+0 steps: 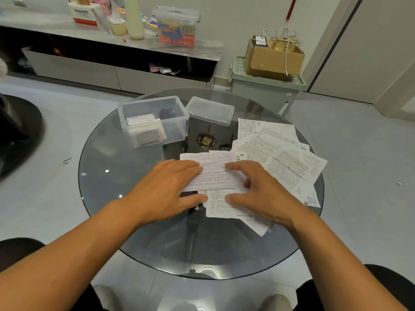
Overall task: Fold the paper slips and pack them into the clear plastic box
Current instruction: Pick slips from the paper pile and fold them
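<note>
Our left hand lies flat, fingers straight, pressing the left end of a printed paper slip on the round glass table. Our right hand rests on the slip's right end, forefinger stretched out, the other fingers curled onto the sheet beneath; whether they pinch an edge we cannot tell. More printed sheets fan out just right of the slip, some tucked under it. Beyond our hands, on the far left of the table, stands the clear plastic box, open, with folded slips stacked at its left end. Its lid lies just beside it on the right.
</note>
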Available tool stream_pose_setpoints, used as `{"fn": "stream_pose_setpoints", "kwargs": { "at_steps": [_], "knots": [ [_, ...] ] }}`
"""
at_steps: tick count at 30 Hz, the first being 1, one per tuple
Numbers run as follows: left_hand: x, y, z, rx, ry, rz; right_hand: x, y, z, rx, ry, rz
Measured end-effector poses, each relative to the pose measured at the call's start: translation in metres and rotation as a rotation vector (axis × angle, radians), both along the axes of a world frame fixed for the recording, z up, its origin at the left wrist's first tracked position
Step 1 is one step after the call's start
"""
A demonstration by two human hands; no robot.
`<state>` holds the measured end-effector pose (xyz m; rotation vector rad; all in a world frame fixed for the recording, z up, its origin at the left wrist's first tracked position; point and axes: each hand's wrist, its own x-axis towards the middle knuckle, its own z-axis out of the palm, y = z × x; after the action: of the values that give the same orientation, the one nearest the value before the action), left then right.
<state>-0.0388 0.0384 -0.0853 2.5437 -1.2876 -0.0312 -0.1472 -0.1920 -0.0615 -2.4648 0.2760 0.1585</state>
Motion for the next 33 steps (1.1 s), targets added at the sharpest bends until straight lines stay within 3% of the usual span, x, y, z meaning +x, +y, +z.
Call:
{"fn": "stream_pose_setpoints", "kwargs": {
  "at_steps": [9, 12, 15, 18, 20, 30, 33],
  "knots": [
    [0.005, -0.010, 0.006, 0.052, -0.199, -0.111, 0.010, 0.008, -0.009, -0.374, -0.154, 0.048],
    [0.005, -0.009, 0.009, -0.018, -0.200, -0.163, 0.014, 0.010, -0.014, -0.520, -0.327, 0.115],
    [0.005, -0.003, 0.009, -0.121, -0.116, -0.118, 0.015, 0.010, -0.013, -0.345, -0.380, 0.136],
    [0.006, 0.002, 0.010, -0.278, 0.192, 0.067, 0.014, 0.012, -0.008, 0.028, -0.302, -0.005],
    [0.005, 0.003, 0.009, -0.295, 0.354, 0.126, 0.012, 0.016, -0.008, 0.121, -0.256, -0.112],
    [0.010, 0.001, 0.005, -0.178, 0.185, 0.194, 0.022, 0.020, -0.006, -0.221, -0.035, -0.304],
    [0.011, 0.001, 0.005, -0.112, 0.201, 0.176, 0.020, 0.017, -0.005, -0.128, 0.000, -0.339]
  ]
}}
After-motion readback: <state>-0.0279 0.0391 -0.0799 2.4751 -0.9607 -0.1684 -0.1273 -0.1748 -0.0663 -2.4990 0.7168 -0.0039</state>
